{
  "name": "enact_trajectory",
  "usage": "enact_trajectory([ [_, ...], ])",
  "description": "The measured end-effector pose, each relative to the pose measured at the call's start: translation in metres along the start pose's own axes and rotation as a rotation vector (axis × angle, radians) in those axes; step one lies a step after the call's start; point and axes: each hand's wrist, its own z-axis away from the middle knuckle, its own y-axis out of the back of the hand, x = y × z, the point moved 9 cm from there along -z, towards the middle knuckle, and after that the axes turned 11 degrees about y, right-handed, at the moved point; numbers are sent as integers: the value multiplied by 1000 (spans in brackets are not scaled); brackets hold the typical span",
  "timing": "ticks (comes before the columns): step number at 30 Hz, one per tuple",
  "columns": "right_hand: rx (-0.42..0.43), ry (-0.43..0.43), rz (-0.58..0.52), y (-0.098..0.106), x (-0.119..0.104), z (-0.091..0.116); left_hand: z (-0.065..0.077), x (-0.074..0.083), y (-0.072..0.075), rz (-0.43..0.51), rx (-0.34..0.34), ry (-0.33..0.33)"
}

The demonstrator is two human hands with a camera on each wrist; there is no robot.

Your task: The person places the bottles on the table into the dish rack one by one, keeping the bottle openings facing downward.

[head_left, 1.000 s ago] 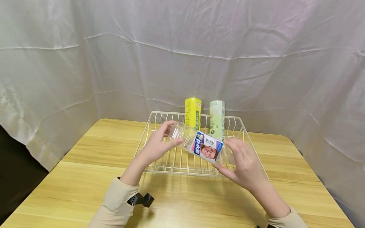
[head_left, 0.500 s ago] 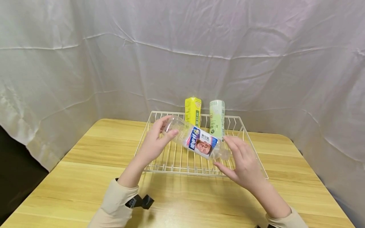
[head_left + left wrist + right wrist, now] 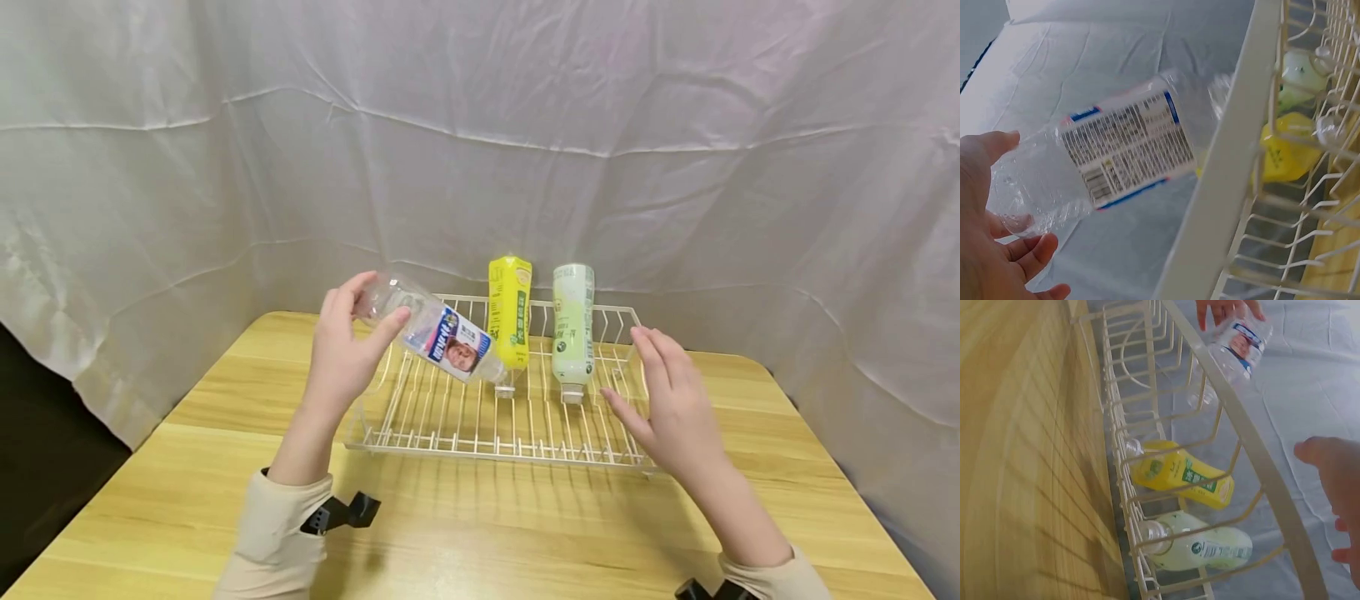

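My left hand [image 3: 341, 358] grips the base end of a clear plastic bottle [image 3: 459, 343] with a blue and white label. The bottle is tilted, its neck pointing down and right over the left part of a white wire rack [image 3: 480, 456]. In the left wrist view thumb and fingers wrap around the bottle's base. A yellow bottle [image 3: 510, 304] and a pale green bottle [image 3: 573, 325] lean neck-down in the rack. My right hand [image 3: 678, 408] hovers at the rack's right side with fingers extended, holding nothing.
The rack stands on a wooden table [image 3: 225, 467], its wire slots [image 3: 1147, 381] running front to back. A grey cloth curtain [image 3: 480, 167] hangs behind and on both sides. Black wrist mounts [image 3: 341, 512] sit at the cuffs.
My left hand has carried the clear bottle left and slightly up, away from the right hand. The right hand has let go of the neck end and drawn to the right.
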Motion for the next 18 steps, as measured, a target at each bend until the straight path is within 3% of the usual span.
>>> enact_trajectory([
  [4,-95,-64,34,-8,12,7,-1,-1,13,-38,88,-7],
  [8,-234,-159,59,-18,24,16,-1,-1,20,-59,135,-10],
  [14,-551,-385,12,-40,42,39,-3,-5,21,-95,145,15],
  [18,-711,-475,-30,-52,49,54,-4,-10,16,-150,136,36],
])
